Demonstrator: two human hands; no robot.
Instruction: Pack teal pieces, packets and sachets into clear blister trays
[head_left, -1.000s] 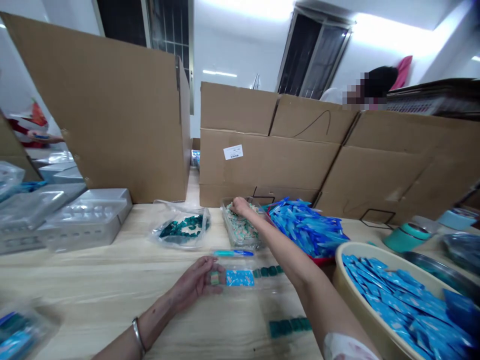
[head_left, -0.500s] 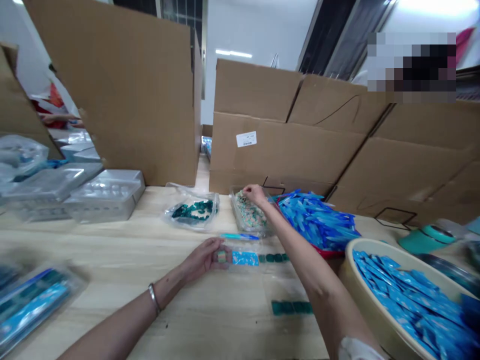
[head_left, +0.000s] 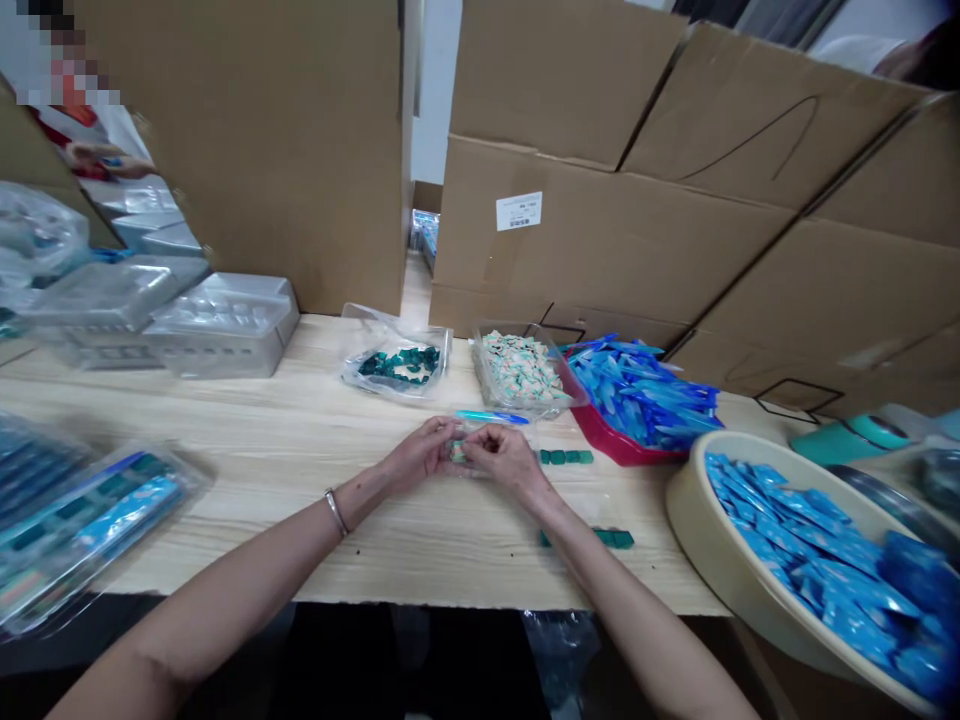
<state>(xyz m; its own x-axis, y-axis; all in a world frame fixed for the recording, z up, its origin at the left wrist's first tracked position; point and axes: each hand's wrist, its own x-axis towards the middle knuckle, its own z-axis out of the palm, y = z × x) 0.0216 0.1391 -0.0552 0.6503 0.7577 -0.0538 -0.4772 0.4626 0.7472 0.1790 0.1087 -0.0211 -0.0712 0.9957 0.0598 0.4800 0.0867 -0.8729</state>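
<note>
My left hand (head_left: 421, 450) is closed at the left end of a clear plastic tray (head_left: 469, 472), fingers pinching its edge. My right hand (head_left: 510, 460) is over the tray beside the left fingertips, its fingers pinched together; whatever they hold is hidden. A small pale striped piece (head_left: 457, 450) shows between the hands. Just behind them lies a blue and turquoise pen-like stick (head_left: 491, 417). A row of green squares (head_left: 566, 457) sticks out to the right of my right hand. Another green row (head_left: 613, 539) lies nearer me, partly behind my right forearm.
Behind stand a bag of green pieces (head_left: 401, 365), a clear box of pale pieces (head_left: 525, 368) and a red tray (head_left: 611, 437) of blue sticks. A cream basin (head_left: 697, 520) of blue packets is at right. Filled packs (head_left: 112, 510) lie left. Cardboard (head_left: 622, 240) walls the back.
My right hand has come back from the box of pale pieces to the tray beside my left hand. The camera view has tilted downward, showing the table's front edge.
</note>
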